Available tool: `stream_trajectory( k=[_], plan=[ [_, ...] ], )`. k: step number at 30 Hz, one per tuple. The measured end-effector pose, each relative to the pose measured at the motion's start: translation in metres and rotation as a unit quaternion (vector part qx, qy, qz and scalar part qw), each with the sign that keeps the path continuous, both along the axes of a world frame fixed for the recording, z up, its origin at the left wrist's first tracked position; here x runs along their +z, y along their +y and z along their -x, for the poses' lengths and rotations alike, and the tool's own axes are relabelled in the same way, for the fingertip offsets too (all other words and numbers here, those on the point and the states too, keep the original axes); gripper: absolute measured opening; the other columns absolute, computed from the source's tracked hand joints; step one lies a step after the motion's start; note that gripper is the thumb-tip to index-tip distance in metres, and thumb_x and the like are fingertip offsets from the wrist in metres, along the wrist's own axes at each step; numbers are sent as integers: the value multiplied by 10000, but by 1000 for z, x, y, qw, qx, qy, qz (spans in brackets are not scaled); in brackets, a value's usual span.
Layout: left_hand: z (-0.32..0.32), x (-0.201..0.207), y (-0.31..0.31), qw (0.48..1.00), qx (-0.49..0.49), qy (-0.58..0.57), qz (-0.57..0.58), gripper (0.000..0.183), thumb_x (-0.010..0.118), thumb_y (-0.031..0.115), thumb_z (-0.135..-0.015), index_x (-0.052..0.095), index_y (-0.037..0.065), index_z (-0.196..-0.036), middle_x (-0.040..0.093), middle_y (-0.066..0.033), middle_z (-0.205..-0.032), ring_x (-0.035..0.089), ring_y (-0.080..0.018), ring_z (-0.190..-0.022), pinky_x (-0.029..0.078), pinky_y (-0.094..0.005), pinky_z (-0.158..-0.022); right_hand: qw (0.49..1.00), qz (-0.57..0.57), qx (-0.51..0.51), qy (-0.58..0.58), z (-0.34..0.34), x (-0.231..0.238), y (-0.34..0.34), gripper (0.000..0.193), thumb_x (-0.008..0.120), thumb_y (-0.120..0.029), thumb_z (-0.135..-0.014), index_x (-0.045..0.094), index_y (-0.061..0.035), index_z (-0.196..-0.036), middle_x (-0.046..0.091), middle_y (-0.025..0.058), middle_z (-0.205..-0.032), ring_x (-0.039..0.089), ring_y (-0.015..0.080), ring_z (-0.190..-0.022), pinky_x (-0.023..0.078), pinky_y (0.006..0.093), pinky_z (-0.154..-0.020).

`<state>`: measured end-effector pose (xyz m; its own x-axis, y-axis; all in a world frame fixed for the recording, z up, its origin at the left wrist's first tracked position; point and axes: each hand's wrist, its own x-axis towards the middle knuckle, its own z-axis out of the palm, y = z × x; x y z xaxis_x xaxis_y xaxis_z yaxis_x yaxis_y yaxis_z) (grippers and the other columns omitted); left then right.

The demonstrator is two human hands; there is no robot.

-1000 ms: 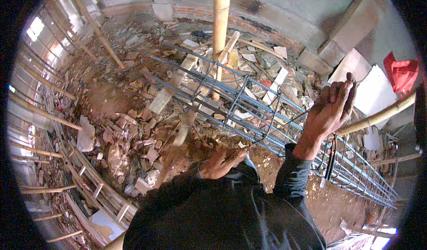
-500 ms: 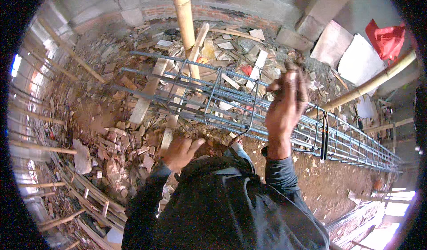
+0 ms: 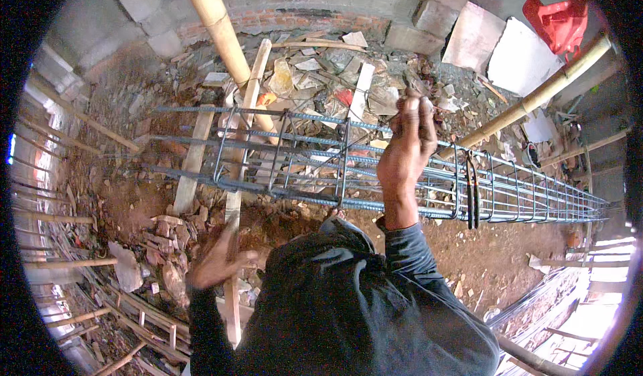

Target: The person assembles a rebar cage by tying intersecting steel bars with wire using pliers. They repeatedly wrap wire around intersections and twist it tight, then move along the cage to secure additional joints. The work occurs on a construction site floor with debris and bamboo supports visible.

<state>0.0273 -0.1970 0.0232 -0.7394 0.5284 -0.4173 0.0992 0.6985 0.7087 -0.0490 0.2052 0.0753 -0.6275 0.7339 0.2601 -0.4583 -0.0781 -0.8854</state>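
From my remote position, I locate the cage (image 3: pixel 362 204) ahead of both hands, extending rightward beyond the right hand (image 3: pixel 407 152). I judge it heavy, stiff and not fragile; the ribbed bars should resist slipping. Grip the long bars clear of the hoops (image 3: pixel 344 162). Right hand: raised over the cage, fingers bunched; I cannot tell whether it grips anything. Left hand (image 3: pixel 220 259): fingers spread, blurred, beside the plank (image 3: pixel 233 205). Red plastic (image 3: pixel 557 24), beyond the right hand to its right: possibly a bag; contents not visible.
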Motion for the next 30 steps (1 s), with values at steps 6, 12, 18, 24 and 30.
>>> stream_trajectory(
  k=[6,12,18,24,30],
  plan=[
    [14,80,25,858,335,389,-33,483,559,280,-1104,564,-36,-1469,629,-193,-1461,605,-324,-1330,435,-442,-1156,992,-1,106,-64,-7,-2,-26,318,670,-279,-1085,750,5,-1204,705,17,-982,630,113,-847,520,301,-764],
    [22,56,179,904,273,266,-197,313,608,112,-1080,670,11,-1369,731,-138,-1280,703,-285,-1119,541,-411,-992,925,87,353,-110,-15,-31,-92,269,650,-208,-1102,723,33,-1194,699,36,-972,622,102,-798,546,291,-760],
    [13,10,198,898,339,219,-173,264,640,1,-994,756,-8,-1231,783,-197,-1105,744,-347,-1022,563,-423,-927,866,-96,443,-212,-16,-44,-41,302,672,-237,-1089,748,26,-1216,758,64,-951,682,130,-830,567,314,-783],
    [9,-16,173,923,286,256,-19,196,686,104,-933,758,24,-1096,763,-209,-1039,734,-414,-933,566,-464,-864,702,-163,661,-207,-40,38,15,353,600,-93,-1085,645,-26,-1428,765,162,-1060,760,208,-922,599,378,-821],
    [14,-31,203,905,185,355,143,178,717,177,-918,753,76,-1060,766,-188,-1067,735,-416,-911,584,-508,-806,677,143,718,-73,-47,97,-27,415,644,-70,-983,614,-73,-1397,751,146,-1147,730,321,-1031,594,431,-895]
  ],
)
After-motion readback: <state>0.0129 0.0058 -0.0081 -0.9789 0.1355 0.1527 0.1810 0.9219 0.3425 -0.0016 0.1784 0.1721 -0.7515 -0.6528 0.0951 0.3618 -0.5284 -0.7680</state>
